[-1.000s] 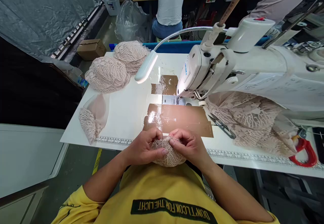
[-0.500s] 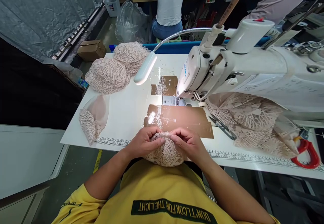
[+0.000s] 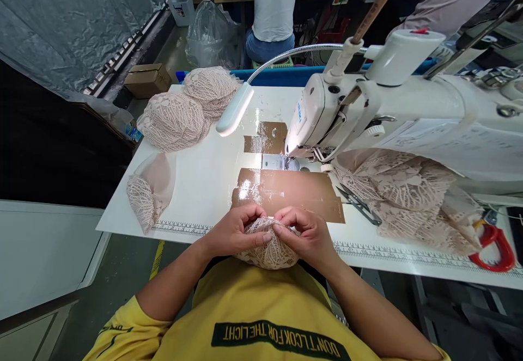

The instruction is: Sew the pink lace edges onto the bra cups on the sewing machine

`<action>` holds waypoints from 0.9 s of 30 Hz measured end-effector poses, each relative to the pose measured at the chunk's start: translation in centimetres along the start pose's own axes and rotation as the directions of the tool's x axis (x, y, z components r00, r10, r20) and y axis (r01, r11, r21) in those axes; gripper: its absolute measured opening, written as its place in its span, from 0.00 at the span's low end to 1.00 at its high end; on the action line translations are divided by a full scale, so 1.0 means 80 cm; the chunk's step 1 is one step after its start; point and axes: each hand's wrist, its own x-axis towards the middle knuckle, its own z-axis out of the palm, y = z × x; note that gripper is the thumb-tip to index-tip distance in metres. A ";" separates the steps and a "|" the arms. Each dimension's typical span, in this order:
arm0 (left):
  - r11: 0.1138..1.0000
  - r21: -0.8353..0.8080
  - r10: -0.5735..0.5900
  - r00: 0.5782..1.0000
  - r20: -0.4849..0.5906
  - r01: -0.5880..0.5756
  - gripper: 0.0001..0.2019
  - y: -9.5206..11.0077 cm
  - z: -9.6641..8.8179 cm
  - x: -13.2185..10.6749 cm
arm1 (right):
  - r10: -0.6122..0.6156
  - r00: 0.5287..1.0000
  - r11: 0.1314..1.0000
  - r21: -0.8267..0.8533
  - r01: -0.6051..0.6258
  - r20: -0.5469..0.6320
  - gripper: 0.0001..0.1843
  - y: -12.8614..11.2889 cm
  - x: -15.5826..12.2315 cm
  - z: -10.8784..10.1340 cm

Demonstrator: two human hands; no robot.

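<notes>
A beige lace cup (image 3: 269, 252) rests at the table's front edge, against my yellow shirt. My left hand (image 3: 239, 231) pinches its upper edge between thumb and fingers. Close beside it, my right hand (image 3: 304, 234) grips the same edge, thumb on the near side. The fingertips almost meet, and the far side of the edge is partly hidden by them. Just beyond my hands lies a brown taped patch (image 3: 286, 189) on the white table. A white sewing machine (image 3: 314, 113) stands past it, its needle area over a metal plate.
Stacked lace cups (image 3: 175, 121) sit at the back left, with another lace piece (image 3: 149, 192) nearer. Thread snips (image 3: 359, 204), gathered lace fabric (image 3: 412, 197) and red-handled scissors (image 3: 494, 246) lie to the right. A lamp (image 3: 236, 109) arches over the table. A seated person (image 3: 273, 7) is beyond.
Both hands keep hold of the lace cup. My fingers have shifted slightly along its upper edge, and the edge is bent a little differently between them.
</notes>
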 end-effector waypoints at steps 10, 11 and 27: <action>0.980 0.185 0.083 0.993 -0.083 -0.067 0.13 0.004 0.005 0.002 | 0.218 0.970 0.975 0.012 -0.221 0.106 0.09 0.016 0.002 -0.012; 0.980 0.185 0.084 0.993 -0.087 -0.066 0.13 0.004 0.005 0.002 | 0.232 0.966 0.969 0.062 -0.240 0.118 0.09 0.018 0.003 -0.017; 1.000 -0.009 0.009 1.000 0.004 -0.009 0.16 0.009 0.010 0.004 | 0.290 0.909 0.941 0.086 -0.328 0.299 0.15 0.002 0.008 -0.021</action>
